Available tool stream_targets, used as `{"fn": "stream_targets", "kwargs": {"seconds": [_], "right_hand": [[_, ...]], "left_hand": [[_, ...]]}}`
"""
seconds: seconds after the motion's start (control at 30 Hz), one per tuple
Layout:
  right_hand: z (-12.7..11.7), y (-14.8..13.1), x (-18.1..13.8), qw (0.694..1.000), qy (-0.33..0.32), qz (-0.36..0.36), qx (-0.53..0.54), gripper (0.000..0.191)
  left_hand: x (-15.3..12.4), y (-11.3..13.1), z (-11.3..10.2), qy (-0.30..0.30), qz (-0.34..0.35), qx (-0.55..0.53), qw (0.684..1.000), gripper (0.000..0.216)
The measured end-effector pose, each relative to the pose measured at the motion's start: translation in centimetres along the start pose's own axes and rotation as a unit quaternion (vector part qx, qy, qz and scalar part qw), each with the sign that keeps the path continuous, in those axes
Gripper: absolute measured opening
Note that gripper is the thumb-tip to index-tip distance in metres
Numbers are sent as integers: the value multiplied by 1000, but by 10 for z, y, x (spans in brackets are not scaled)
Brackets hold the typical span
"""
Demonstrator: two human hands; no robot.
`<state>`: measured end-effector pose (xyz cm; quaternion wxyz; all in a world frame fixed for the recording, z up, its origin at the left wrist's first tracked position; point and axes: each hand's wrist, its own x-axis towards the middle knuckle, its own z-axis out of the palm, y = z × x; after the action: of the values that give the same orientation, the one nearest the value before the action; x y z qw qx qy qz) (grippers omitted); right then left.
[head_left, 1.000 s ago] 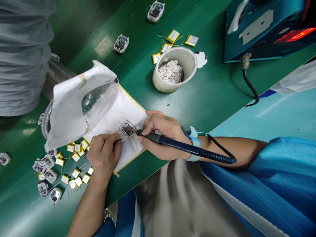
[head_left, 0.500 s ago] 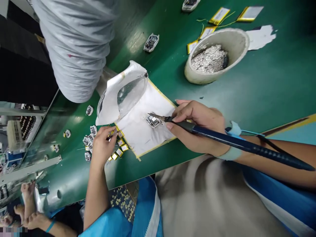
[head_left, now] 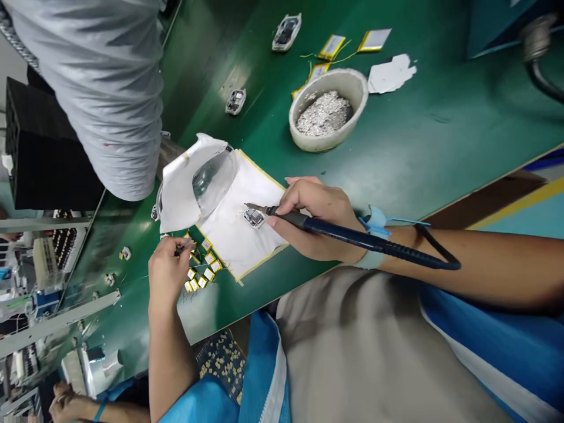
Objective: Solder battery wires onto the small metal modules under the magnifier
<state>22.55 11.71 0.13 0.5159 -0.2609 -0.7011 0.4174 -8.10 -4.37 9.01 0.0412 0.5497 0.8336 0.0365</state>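
Note:
My right hand grips a dark blue soldering iron like a pen, its tip just above a small circuit board lying on a white pad. My left hand is closed in a pinch on thin tweezers, held over a heap of small yellow batteries at the pad's left edge. A blue wrist strap with a cord sits on my right wrist.
A magnifier lens wrapped in white paper overhangs the pad. A white bowl of solder scraps stands beyond it, with loose batteries and boards on the green bench. A grey duct hangs at left. Another person's hand shows at bottom left.
My left hand has drawn away from the board on the pad to the battery heap at the left. The right hand lifted the iron's tip slightly. My head has turned left.

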Motion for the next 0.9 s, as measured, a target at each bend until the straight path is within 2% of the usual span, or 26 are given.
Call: {"fn": "stream_targets", "kwargs": {"seconds": [0.07,0.13,0.33,0.4,0.5,0.6,0.67,0.73,0.83,0.9], "right_hand": [[-1,0,1,1000,1,-2,5,25],[-2,0,1,1000,6,-8,5,27],[0,2,-1,1000,6,-26,-4,29],[0,2,-1,1000,7,-21,1,29],[0,1,0,1000,9,-19,8,29],[-2,-1,1,1000,4,-10,2,28],[-2,-2,2,1000,1,-3,-5,28],[-2,-2,2,1000,-2,-3,-12,27],[-1,0,2,1000,-5,4,-20,24],[0,1,1,1000,-4,15,-21,22]], "left_hand": [[-5,6,-3,28,12,0,1000,25],[-6,8,-5,16,33,0,999,30],[6,-12,-5,-137,51,-10,989,31],[8,-17,-7,-165,51,-3,985,29],[4,-15,-14,-149,57,-19,987,25],[-7,0,-13,-59,38,-88,994,25],[-13,16,-1,4,-8,-164,986,27],[-15,34,18,20,-51,-236,970,29],[-7,58,48,-26,-73,-290,954,33],[1,68,59,-52,-57,-292,953,32]]}}
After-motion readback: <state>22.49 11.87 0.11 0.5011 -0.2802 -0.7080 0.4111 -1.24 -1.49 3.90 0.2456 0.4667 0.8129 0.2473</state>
